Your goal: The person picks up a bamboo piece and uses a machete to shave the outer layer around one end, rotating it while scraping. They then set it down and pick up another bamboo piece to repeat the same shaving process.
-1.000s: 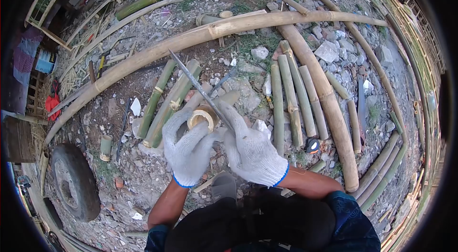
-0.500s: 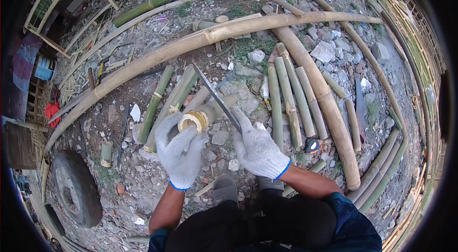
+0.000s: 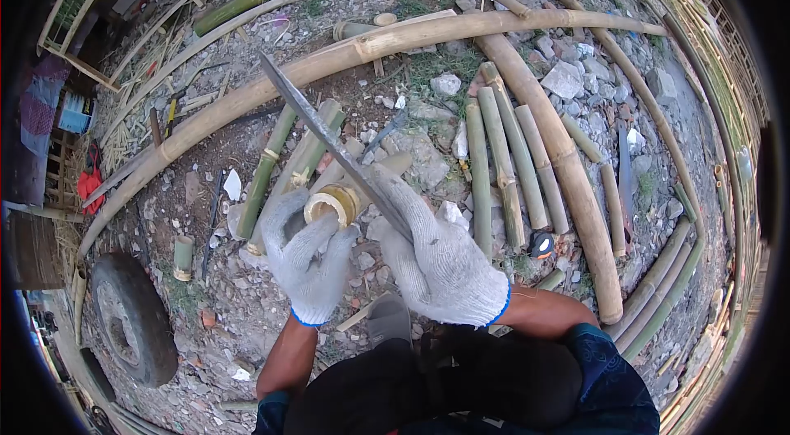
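My gloved left hand (image 3: 311,270) is wrapped around a short bamboo tube (image 3: 352,198), its hollow, pale-cut end facing up toward me. In my gloved right hand (image 3: 448,266) is a long knife (image 3: 325,134), its dark blade slanting up and to the left. The blade crosses above the tube in this view, its tip overlapping the long bamboo pole (image 3: 411,34). The fist hides the knife's handle. Cut bamboo lengths lie on the ground just beyond both hands, among them a green one (image 3: 268,162) on the left and another (image 3: 480,180) on the right.
Stony, rubble-strewn ground surrounds my shoes (image 3: 388,318). A tyre (image 3: 152,320) lies at the left. A thick bamboo pole (image 3: 568,163), a tape measure (image 3: 542,245) and a saw (image 3: 625,176) lie on the right. A short bamboo piece (image 3: 183,256) stands near the tyre.
My right hand has come up closer to the camera with the knife, and the blade tip has swung farther up and left. My left hand and the bamboo tube have barely moved.
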Demonstrator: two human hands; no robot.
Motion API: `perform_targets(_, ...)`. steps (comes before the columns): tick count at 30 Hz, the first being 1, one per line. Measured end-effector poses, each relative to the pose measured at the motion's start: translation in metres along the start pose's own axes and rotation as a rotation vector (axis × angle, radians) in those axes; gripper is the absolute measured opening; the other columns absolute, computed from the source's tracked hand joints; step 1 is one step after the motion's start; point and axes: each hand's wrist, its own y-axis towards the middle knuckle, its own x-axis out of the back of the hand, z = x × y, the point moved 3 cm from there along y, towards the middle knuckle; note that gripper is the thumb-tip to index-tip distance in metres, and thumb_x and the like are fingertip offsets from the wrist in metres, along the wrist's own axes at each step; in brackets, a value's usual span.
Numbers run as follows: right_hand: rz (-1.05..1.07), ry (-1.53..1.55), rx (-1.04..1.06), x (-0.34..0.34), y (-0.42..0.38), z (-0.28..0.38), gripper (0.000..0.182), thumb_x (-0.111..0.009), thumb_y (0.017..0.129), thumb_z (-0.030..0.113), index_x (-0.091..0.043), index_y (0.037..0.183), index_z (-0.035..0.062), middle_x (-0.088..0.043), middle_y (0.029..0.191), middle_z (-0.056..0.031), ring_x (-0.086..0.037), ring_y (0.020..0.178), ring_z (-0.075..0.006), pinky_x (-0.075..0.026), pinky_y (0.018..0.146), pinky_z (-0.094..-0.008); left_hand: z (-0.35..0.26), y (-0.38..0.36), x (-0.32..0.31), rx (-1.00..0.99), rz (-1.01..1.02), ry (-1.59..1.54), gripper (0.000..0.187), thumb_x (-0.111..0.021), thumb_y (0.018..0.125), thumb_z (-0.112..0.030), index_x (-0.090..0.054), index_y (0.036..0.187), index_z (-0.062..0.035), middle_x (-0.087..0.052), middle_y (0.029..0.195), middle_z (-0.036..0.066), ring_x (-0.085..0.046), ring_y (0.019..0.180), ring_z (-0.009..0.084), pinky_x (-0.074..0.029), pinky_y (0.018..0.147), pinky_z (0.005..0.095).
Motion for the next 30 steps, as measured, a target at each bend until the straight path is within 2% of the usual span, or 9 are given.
perform_targets(6,0.157,-0.075,-0.122,0.010,0.006,0.002,0.066,-0.060,0.097,0.005,-0.037,0.158,-0.0067,-0.067,0.117,-0.0354,-0.073,0.099,-0.0465,-0.050,0.089,-0.0541,0.000,-0.003,-0.002,0.010,0.066,-0.015,0.038,-0.092,0.068,0.002,-0.077,0.102,-0.0054,-0.062,0.129,0.021,-0.066,0.119,0.0393,-0.056,0.098,0.0470)
perform_targets(10,-0.045,0.017,-0.018,0.022,-0.001,0.016,0.066,-0.060,0.098,0.009,-0.037,0.158,-0.0051,-0.068,0.114,-0.0352,-0.071,0.096,-0.0518,-0.054,0.087,-0.0559,0.000,-0.005,0.000,0.023,0.090,-0.008,0.036,-0.091,0.071,0.000,-0.076,0.104,-0.0063,-0.063,0.131,0.022,-0.065,0.120,0.0396,-0.055,0.099,0.0478)
perform_targets(12,0.005,0.000,-0.016,0.021,0.002,0.014,0.062,-0.057,0.099,0.008,-0.038,0.157,-0.0055,-0.067,0.111,-0.0355,-0.071,0.090,-0.0525,-0.057,0.082,-0.0554,-0.005,-0.001,-0.002,-0.004,0.122,-0.009,0.032,-0.086,0.079,-0.002,-0.074,0.107,-0.0070,-0.062,0.133,0.022,-0.062,0.123,0.0399,-0.052,0.100,0.0486)
perform_targets(15,0.133,-0.153,-0.170,0.007,0.009,-0.013,0.059,-0.055,0.100,0.006,-0.039,0.156,-0.0060,-0.067,0.108,-0.0359,-0.072,0.089,-0.0501,-0.057,0.076,-0.0554,-0.002,-0.004,-0.003,-0.027,0.104,-0.025,0.033,-0.087,0.076,-0.001,-0.074,0.106,-0.0077,-0.064,0.132,0.022,-0.063,0.123,0.0407,-0.053,0.101,0.0491)
perform_targets(18,0.068,-0.060,-0.230,0.018,0.000,-0.007,0.059,-0.056,0.100,0.005,-0.038,0.156,-0.0065,-0.068,0.109,-0.0357,-0.072,0.091,-0.0504,-0.057,0.079,-0.0542,0.000,-0.009,-0.001,-0.030,0.147,-0.022,0.034,-0.087,0.074,0.000,-0.075,0.105,-0.0083,-0.063,0.132,0.022,-0.064,0.122,0.0405,-0.053,0.102,0.0497)
perform_targets(21,-0.030,-0.067,0.010,0.023,-0.003,0.008,0.062,-0.056,0.098,0.003,-0.038,0.156,-0.0051,-0.068,0.113,-0.0363,-0.070,0.094,-0.0520,-0.055,0.085,-0.0545,-0.006,-0.005,0.000,-0.032,0.212,0.010,0.035,-0.087,0.072,0.001,-0.075,0.104,-0.0088,-0.063,0.133,0.022,-0.065,0.120,0.0393,-0.054,0.100,0.0486)
perform_targets(23,-0.043,-0.105,0.047,0.022,-0.006,0.005,0.063,-0.058,0.097,0.004,-0.039,0.157,-0.0038,-0.069,0.107,-0.0330,-0.069,0.085,-0.0486,-0.055,0.079,-0.0529,-0.010,-0.004,-0.001,-0.069,0.209,-0.006,0.035,-0.088,0.072,0.001,-0.075,0.104,-0.0085,-0.063,0.133,0.022,-0.065,0.121,0.0391,-0.054,0.100,0.0485)
perform_targets(26,0.043,-0.194,-0.084,0.003,-0.008,-0.034,0.064,-0.063,0.098,0.011,-0.041,0.156,-0.0014,-0.073,0.087,-0.0226,-0.069,0.058,-0.0370,-0.056,0.058,-0.0477,-0.006,-0.003,-0.001,-0.052,0.160,-0.012,0.035,-0.088,0.072,0.000,-0.076,0.104,-0.0081,-0.065,0.132,0.023,-0.065,0.121,0.0396,-0.054,0.100,0.0489)
perform_targets(30,-0.096,-0.080,0.092,0.018,-0.007,0.000,0.062,-0.062,0.098,0.010,-0.041,0.155,-0.0031,-0.067,0.069,-0.0173,-0.069,0.057,-0.0361,-0.055,0.056,-0.0471,-0.012,-0.009,0.000,0.032,0.199,-0.012,0.035,-0.089,0.071,-0.002,-0.076,0.102,-0.0082,-0.067,0.131,0.023,-0.065,0.121,0.0408,-0.052,0.102,0.0501)
